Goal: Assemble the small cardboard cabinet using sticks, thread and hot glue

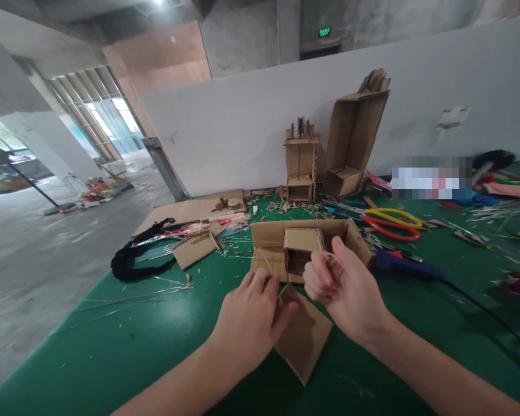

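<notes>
I see left hand [247, 323] palm down, fingers curled over edge of flat cardboard piece [305, 341], gripping it on green counter [125, 346]. Right hand [342, 286] just beside, fingers pinched shut, thumb up; cannot tell what it holds. Open cardboard box [303, 245] directly beyond hands. Bare counter left of hands; scissors [392, 222] beyond right hand. No readable writing.

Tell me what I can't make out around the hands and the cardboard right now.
Head view only:
- Right hand: what the curled fingers pinch is hidden by the hand itself.
- Cardboard piece: its left edge lies under the left hand.
- Small box: its inside is in shadow.
- Right background: a patch is pixelated.
</notes>
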Available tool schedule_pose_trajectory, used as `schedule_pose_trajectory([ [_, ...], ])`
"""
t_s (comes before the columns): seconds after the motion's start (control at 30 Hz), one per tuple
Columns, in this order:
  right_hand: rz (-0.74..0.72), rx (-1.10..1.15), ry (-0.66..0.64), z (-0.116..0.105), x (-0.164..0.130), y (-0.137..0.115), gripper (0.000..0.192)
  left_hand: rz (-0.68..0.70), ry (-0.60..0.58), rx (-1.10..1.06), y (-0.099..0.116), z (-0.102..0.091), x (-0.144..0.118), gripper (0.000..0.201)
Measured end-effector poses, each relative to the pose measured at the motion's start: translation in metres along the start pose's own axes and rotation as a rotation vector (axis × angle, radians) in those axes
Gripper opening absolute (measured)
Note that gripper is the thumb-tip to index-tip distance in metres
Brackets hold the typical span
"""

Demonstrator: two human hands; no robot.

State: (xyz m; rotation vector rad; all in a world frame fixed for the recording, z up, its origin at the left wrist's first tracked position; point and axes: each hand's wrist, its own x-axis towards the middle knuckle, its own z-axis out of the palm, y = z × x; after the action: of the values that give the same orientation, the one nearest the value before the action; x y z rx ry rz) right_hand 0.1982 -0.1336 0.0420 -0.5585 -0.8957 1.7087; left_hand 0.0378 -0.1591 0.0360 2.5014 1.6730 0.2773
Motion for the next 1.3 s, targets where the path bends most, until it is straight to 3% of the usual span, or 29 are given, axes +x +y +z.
schedule_pose_trajectory([
  [0.13,0.063,0.106,-0.002,-0.006,0.014,0.012,0.043,0.030,-0.021,0.066,0.006,0.005,-0.011,0.074],
  [0.4,0.092,-0.031,-0.047,-0.013,0.016,0.031,0.029,0.196,-0.108,-0.065,0.003,0.003,-0.003,0.063],
  [0.77,0.035,-0.132,-0.056,-0.015,0.017,0.029,0.033,0.194,-0.090,-0.111,0.000,0.014,-0.005,0.064],
  [1.3,-0.013,-0.183,-0.056,-0.016,0.015,0.036,0.034,0.187,-0.100,-0.121,0.000,0.013,-0.005,0.061],
])
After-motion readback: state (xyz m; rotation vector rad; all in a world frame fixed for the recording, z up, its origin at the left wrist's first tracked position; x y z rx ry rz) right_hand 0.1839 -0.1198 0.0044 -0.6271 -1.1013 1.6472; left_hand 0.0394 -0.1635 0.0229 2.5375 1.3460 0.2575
